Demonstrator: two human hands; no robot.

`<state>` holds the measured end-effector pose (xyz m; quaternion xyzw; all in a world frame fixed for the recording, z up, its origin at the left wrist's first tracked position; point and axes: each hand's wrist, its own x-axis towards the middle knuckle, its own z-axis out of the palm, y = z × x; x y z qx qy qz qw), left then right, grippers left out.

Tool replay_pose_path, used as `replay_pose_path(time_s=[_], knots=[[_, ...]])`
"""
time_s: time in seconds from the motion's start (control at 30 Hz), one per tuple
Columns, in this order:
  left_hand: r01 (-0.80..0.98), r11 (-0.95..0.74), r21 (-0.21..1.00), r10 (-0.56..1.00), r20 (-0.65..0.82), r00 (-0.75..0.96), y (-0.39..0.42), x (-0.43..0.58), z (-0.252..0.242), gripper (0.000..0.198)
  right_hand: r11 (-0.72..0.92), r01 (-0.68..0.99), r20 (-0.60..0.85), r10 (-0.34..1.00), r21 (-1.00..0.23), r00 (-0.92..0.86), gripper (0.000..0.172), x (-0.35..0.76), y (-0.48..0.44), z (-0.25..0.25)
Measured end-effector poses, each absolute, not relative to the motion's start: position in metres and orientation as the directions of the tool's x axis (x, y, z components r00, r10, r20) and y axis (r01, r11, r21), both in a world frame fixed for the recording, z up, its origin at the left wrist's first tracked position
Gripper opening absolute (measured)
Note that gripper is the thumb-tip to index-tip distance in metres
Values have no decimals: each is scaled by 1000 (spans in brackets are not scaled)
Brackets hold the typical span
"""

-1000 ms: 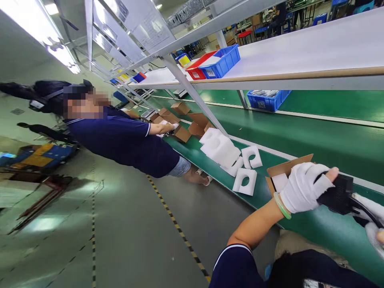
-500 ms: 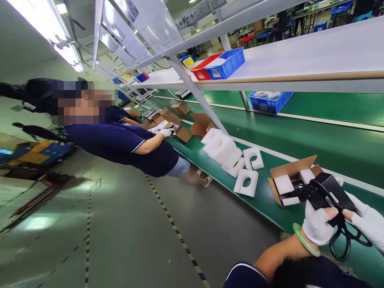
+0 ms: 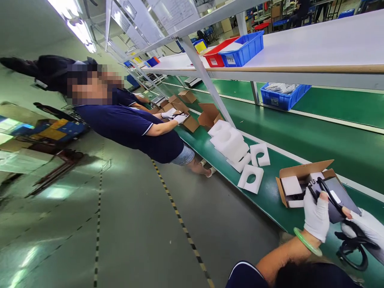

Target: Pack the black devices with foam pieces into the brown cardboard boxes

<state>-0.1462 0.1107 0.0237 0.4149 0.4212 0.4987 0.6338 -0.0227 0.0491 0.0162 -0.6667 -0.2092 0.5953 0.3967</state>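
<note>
My left hand, white-gloved with the thumb tip bare and a green bangle at the wrist, is closed on a black cable near its end. My right hand, also gloved, grips a flat black box with a white label, and its thumb presses the cable against it. Below the right hand hangs a coiled part of the cable. Just behind both hands stands an open cardboard box, with white foam blocks and dark items inside. My hands and the black box partly hide its contents.
White foam pieces with round cutouts lie on the green bench. Cardboard boxes stand farther along, where a co-worker works. A shelf above carries red and blue bins. A slanted post supports it.
My left hand has shifted from the black box's near edge up to the cable's end. The black box has tilted, its face now catching light. The whole view has shifted slightly.
</note>
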Motion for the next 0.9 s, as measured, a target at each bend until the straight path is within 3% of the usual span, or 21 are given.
replay_pose_path(time_s=[0.07, 0.1, 0.2, 0.3, 0.4, 0.5, 0.6, 0.73, 0.9], knots=[[-15, -27, 1000, 969, 30, 247, 127, -163, -3, 57, -624, -71, -613, 730, -778, 301, 49, -13, 67, 19], [142, -147, 979, 943, 95, 318, 136, -171, -19, 55, -627, 78, -563, 741, -775, 367, 47, -8, 78, 19], [519, -487, 702, 827, 180, 533, 160, -189, -67, 51, -483, 641, -324, 876, -596, 358, 43, 0, 115, 12], [623, -636, 455, 747, 159, 646, 171, -194, -100, 53, -165, 935, -111, 984, -314, 137, 38, -2, 145, -11], [672, -631, 387, 765, 169, 621, 171, -195, -112, 48, 103, 994, 28, 994, -32, -102, 41, 0, 164, -39], [712, -594, 375, 799, 166, 578, 168, -198, -113, 43, 240, 950, -19, 970, 199, -241, 43, 4, 172, -57], [730, -570, 377, 816, 163, 554, 168, -202, -111, 43, 251, 901, -62, 968, 355, -245, 52, -4, 173, -63], [717, -557, 418, 825, 182, 535, 169, -204, -110, 37, 175, 896, -94, 984, 409, -149, 47, -36, 177, -67], [690, -534, 488, 836, 188, 515, 166, -205, -110, 30, 221, 931, -167, 970, 291, -178, 43, -65, 206, -92]])
